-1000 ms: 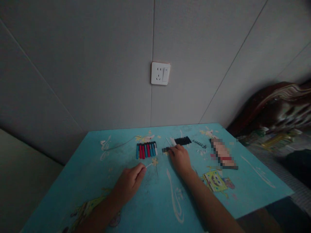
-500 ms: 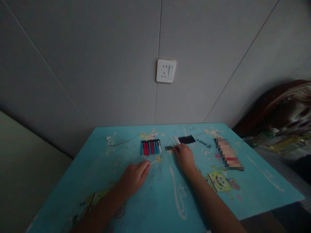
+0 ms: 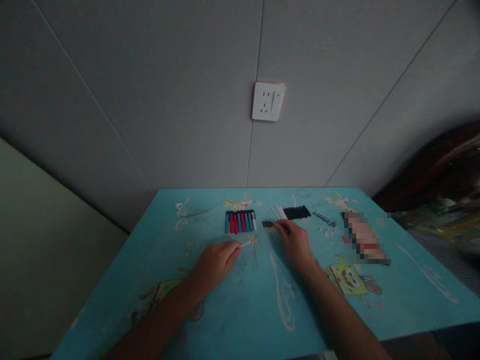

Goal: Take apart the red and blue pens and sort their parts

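My left hand (image 3: 219,260) is closed in a pinch on a thin white stick (image 3: 245,244), whose free end points right. My right hand (image 3: 295,242) has its fingertips together at the right end of a short row of small dark parts (image 3: 267,224). Whether a part is between those fingers is too small to see. Beyond the left hand lies a row of red, blue and white marker-like tubes (image 3: 240,222) with dark ends. Several white sticks (image 3: 280,212) lie just behind the right hand, beside a row of black cylinders (image 3: 297,212).
Right of the black cylinders are a line of small dark pieces (image 3: 324,219) and a few small white pieces (image 3: 327,231). A blurred-out flat packet (image 3: 363,237) lies farther right. The blue patterned table (image 3: 240,310) meets a grey wall with a socket (image 3: 268,101).
The camera view has turned slightly, so everything sits a little farther right. My left hand still pinches the white stick, and my right hand stays by the small dark parts.
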Demonstrator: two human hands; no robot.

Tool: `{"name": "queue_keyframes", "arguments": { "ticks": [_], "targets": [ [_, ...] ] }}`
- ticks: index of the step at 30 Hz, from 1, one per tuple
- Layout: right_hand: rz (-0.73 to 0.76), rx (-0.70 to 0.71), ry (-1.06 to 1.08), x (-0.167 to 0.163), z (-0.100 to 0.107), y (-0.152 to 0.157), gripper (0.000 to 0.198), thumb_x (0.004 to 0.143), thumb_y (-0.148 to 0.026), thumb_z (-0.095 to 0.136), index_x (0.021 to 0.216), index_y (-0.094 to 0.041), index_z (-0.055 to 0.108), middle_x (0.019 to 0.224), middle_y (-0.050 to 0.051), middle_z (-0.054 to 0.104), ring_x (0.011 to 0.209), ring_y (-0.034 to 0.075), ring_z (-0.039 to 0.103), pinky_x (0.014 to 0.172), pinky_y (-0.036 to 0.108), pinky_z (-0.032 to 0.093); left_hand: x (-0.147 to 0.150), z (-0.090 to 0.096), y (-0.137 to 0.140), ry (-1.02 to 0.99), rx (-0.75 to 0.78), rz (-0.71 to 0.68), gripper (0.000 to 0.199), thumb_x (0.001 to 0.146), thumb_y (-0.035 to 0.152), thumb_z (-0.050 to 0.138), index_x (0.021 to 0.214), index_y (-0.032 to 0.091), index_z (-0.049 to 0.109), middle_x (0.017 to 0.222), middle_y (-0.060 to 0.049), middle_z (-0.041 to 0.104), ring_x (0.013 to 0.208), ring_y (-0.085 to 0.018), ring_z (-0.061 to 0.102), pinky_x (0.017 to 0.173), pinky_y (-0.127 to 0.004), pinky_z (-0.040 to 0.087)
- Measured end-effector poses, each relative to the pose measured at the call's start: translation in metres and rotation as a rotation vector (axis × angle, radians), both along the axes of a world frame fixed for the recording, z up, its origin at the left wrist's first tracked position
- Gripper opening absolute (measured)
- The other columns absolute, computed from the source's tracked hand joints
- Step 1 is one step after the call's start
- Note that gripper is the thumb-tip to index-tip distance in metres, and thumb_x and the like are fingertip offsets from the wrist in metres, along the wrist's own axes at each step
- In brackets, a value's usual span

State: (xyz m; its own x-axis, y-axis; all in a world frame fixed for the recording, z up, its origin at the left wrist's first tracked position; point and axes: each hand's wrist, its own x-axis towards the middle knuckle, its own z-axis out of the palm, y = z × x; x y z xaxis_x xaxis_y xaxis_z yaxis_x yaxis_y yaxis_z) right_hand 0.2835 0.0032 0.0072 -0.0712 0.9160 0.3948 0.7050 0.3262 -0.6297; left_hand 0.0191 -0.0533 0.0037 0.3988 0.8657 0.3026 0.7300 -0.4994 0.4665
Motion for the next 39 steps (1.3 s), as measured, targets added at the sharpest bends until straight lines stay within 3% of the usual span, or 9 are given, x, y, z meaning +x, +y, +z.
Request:
{"name": "queue_keyframes", "arguments": {
  "ticks": [4, 6, 13, 25, 39],
  "targets": [
    [0.288, 0.051, 0.120, -0.013, 0.010, -0.019, 0.023, 0.095, -0.034, 0.052, 0.100, -0.022, 0.071, 0.098, 0.009, 0.071, 0.090, 0.021, 0.065, 0.081, 0.035, 0.052, 0.000, -0.001, 0.000, 0.009, 0.016, -0.003, 0.026, 0.101, 0.031, 0.041, 0.108, 0.021, 0.064, 0.093, -0.005, 0.072, 0.085, -0.017, 0.069, 0.079, -0.029, 0.051],
    [0.358, 0.066, 0.132, -0.018, 0.013, -0.025, 0.021, 0.096, -0.030, 0.052, 0.102, -0.024, 0.071, 0.101, 0.008, 0.069, 0.098, 0.021, 0.064, 0.087, 0.037, 0.051, 0.000, 0.000, 0.000, 0.011, 0.023, -0.005, 0.026, 0.101, 0.031, 0.041, 0.108, 0.022, 0.065, 0.092, -0.005, 0.072, 0.084, -0.017, 0.069, 0.078, -0.029, 0.051],
    [0.420, 0.004, 0.126, -0.023, 0.013, -0.030, 0.019, 0.095, -0.027, 0.055, 0.110, -0.023, 0.066, 0.099, 0.007, 0.067, 0.088, 0.018, 0.063, 0.082, 0.033, 0.052, 0.001, 0.000, -0.002, 0.050, 0.050, -0.010, 0.026, 0.100, 0.030, 0.044, 0.109, 0.023, 0.067, 0.088, -0.005, 0.071, 0.082, -0.017, 0.069, 0.075, -0.028, 0.051],
    [0.450, 0.022, 0.126, -0.021, 0.012, -0.030, 0.019, 0.096, -0.027, 0.054, 0.109, -0.022, 0.067, 0.098, 0.008, 0.067, 0.091, 0.019, 0.062, 0.082, 0.035, 0.051, 0.000, -0.001, -0.002, 0.042, 0.060, -0.011, 0.026, 0.101, 0.031, 0.043, 0.106, 0.022, 0.067, 0.085, -0.004, 0.070, 0.079, -0.016, 0.067, 0.074, -0.028, 0.050],
    [0.623, 0.009, 0.101, -0.032, 0.014, -0.037, 0.016, 0.094, -0.024, 0.058, 0.109, -0.024, 0.067, 0.096, 0.005, 0.069, 0.093, 0.019, 0.062, 0.085, 0.035, 0.050, 0.002, 0.002, -0.005, 0.257, 0.104, -0.070, 0.020, 0.099, 0.027, 0.046, 0.103, 0.024, 0.066, 0.082, -0.001, 0.066, 0.076, -0.017, 0.064, 0.069, -0.030, 0.043]
  ]
}}
